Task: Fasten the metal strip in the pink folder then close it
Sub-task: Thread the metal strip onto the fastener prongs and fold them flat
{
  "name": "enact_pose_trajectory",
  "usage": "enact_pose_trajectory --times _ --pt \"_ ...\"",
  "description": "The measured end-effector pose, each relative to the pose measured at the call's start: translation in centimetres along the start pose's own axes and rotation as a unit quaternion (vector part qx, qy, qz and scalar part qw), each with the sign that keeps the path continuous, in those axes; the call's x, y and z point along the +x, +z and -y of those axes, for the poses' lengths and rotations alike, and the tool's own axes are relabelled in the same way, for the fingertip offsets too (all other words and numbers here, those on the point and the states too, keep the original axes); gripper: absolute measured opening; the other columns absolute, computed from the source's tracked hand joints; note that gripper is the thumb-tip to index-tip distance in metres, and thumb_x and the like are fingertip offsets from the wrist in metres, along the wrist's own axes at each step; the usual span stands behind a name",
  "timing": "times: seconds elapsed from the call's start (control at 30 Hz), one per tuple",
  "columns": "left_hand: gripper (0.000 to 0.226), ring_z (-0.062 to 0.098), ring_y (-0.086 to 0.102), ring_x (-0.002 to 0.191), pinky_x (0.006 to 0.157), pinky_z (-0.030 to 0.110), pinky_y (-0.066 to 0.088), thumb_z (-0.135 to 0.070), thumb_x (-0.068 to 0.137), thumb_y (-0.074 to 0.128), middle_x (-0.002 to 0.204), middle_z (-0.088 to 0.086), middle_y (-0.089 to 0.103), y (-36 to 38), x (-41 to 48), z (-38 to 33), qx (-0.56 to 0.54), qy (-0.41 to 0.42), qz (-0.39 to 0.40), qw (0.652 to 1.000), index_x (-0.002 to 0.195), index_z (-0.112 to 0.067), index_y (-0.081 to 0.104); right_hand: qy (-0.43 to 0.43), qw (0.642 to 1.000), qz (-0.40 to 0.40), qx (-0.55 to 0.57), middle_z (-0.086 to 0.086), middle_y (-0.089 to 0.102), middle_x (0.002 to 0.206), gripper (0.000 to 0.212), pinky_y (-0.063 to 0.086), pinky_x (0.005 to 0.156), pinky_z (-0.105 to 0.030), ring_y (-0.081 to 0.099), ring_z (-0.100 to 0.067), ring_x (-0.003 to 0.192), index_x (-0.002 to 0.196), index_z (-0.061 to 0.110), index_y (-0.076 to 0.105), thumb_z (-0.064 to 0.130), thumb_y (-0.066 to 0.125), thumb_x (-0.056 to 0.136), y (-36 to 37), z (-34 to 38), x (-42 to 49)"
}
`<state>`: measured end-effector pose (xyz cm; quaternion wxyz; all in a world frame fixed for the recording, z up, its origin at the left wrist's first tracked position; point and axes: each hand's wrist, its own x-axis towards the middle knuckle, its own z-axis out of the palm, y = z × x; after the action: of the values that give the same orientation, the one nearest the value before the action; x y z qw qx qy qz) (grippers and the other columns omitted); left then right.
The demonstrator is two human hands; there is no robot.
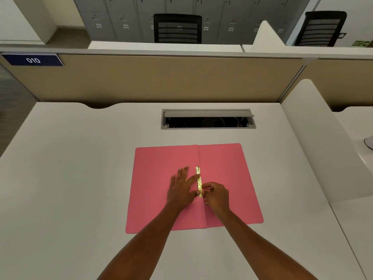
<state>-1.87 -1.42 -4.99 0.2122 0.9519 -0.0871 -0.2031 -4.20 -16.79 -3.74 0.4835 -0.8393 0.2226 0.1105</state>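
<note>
- Flat pink card folder [161, 158] lies open on the white desk [70, 158], both leaves spread, centre fold running away from the viewer.
- Narrow gold-coloured metal fastener strip [198, 179] lies along the fold, just right of the crease, lengthwise with it. Far end free; near end sits under the fingertips of both hands.
- Left hand [180, 188]: palm down, fingers spread flat on the left leaf just beside the strip, gripping nothing. Thumb reaches across to the near end of the strip and touches it.
- Right hand [217, 196]: fingers curled, tips pinched onto the near end of the strip from the right side. Exact hold under the fingertips too small to resolve.
- Both bare forearms enter from the bottom edge and converge on the fold.
- Beyond the folder: grey rectangular cable hatch [207, 119] set in the desk, lid tipped up, dark cavity showing.
- Tan partition panel [161, 77] stands behind the desk; blue plate reading "010" [33, 60] at its upper left.
- Two black mesh-backed office chairs [177, 28] and grey lockers [121, 19] visible past the partition.
</note>
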Motion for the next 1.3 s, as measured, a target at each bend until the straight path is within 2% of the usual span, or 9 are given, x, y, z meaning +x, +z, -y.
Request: enact_pose_trajectory --times 0.1,0.2,0.27,0.33,0.4,0.7,0.87,1.03,1.3 --pt "0.069 0.031 -0.006 0.170 0.138 0.054 0.005 -0.056 0.104 0.057 0.183 0.003 -0.003 -0.1 0.0 0.0 0.001 -0.001 0.001 1.000 0.166 -0.043 0.031 0.058 0.997 0.000 0.046 -0.014 0.082 0.081 0.021 0.066 0.072 -0.059 0.074 -0.033 0.069 0.090 0.009 0.084 -0.003 0.067 0.090 -0.4 0.4 0.4" --pt "0.067 0.031 -0.005 0.170 0.138 0.054 0.006 -0.057 0.104 0.056 0.182 0.003 -0.003 -0.2 0.0 -0.1 -0.002 -0.003 -0.001 1.000 0.166 -0.044 0.032 0.077 0.996 0.014 0.043 -0.011 0.081 0.074 0.014 0.066 0.068 -0.060 0.069 -0.023 0.060 0.082 0.012 0.083 0.007 0.073 0.090 -0.3 0.6 0.5" --pt "0.066 0.031 -0.005 0.170 0.138 0.054 0.006 -0.054 0.105 0.056 0.182 0.003 -0.003 -0.2 -0.1 -0.1 -0.001 -0.004 0.000 1.000 0.166 -0.044 0.032 0.069 0.997 0.034 0.021 -0.011 0.081 0.076 0.007 0.066 0.071 -0.059 0.072 -0.026 0.063 0.080 0.014 0.084 0.012 0.081 0.086 -0.2 0.5 0.4" --pt "0.066 0.031 -0.005 0.170 0.138 0.053 0.006 -0.051 0.105 0.057 0.183 0.003 -0.003 -0.2 0.0 -0.1 0.001 -0.006 0.001 1.000 0.165 -0.043 0.032 0.043 0.998 0.041 -0.018 -0.011 0.082 0.084 0.001 0.066 0.079 -0.055 0.077 -0.033 0.078 0.086 0.015 0.085 0.016 0.084 0.086 -0.1 0.4 0.1" --pt "0.065 0.031 -0.005 0.170 0.138 0.053 0.006 -0.048 0.105 0.058 0.183 0.003 -0.002 -0.2 0.0 -0.4 0.000 -0.012 -0.003 1.000 0.165 -0.043 0.034 0.022 0.998 0.035 -0.046 -0.011 0.083 0.092 0.007 0.065 0.083 -0.053 0.078 -0.036 0.089 0.094 0.012 0.085 0.015 0.083 0.088 0.1 0.2 -0.2" --pt "0.056 0.031 -0.003 0.170 0.138 0.053 0.005 -0.039 0.109 0.056 0.183 0.002 0.002 0.2 0.1 -1.4 -0.018 -0.037 -0.026 0.999 0.162 -0.042 0.039 -0.078 0.981 -0.010 -0.175 -0.008 0.083 0.103 0.018 0.062 0.085 -0.039 0.076 -0.024 0.092 0.106 0.010 0.084 0.010 0.067 0.100 0.4 -0.9 -2.1" --pt "0.054 0.032 -0.002 0.170 0.138 0.053 0.007 -0.038 0.109 0.055 0.183 0.003 0.002 0.2 0.1 -1.4 -0.014 -0.034 -0.024 0.999 0.160 -0.040 0.042 -0.119 0.958 0.000 -0.261 -0.007 0.079 0.114 0.026 0.061 0.087 -0.030 0.075 -0.022 0.098 0.122 0.015 0.080 0.023 0.060 0.107 0.5 -1.6 -2.7" --pt "0.057 0.033 -0.002 0.170 0.138 0.053 0.006 -0.045 0.107 0.056 0.183 0.004 0.002 0.0 0.2 -1.6 -0.011 -0.039 -0.015 0.999 0.161 -0.038 0.040 -0.150 0.928 -0.002 -0.341 -0.005 0.074 0.113 0.031 0.060 0.083 -0.031 0.073 -0.023 0.098 0.128 0.023 0.075 0.028 0.050 0.111 0.3 -1.7 -3.0" --pt "0.058 0.034 -0.003 0.170 0.138 0.054 0.006 -0.045 0.107 0.056 0.183 0.005 0.000 0.1 0.1 -1.5 -0.012 -0.041 -0.010 0.999 0.162 -0.038 0.039 -0.161 0.912 0.006 -0.377 -0.005 0.073 0.117 0.029 0.059 0.084 -0.028 0.072 -0.022 0.100 0.129 0.022 0.075 0.028 0.054 0.110 -0.3 -1.8 -2.2"
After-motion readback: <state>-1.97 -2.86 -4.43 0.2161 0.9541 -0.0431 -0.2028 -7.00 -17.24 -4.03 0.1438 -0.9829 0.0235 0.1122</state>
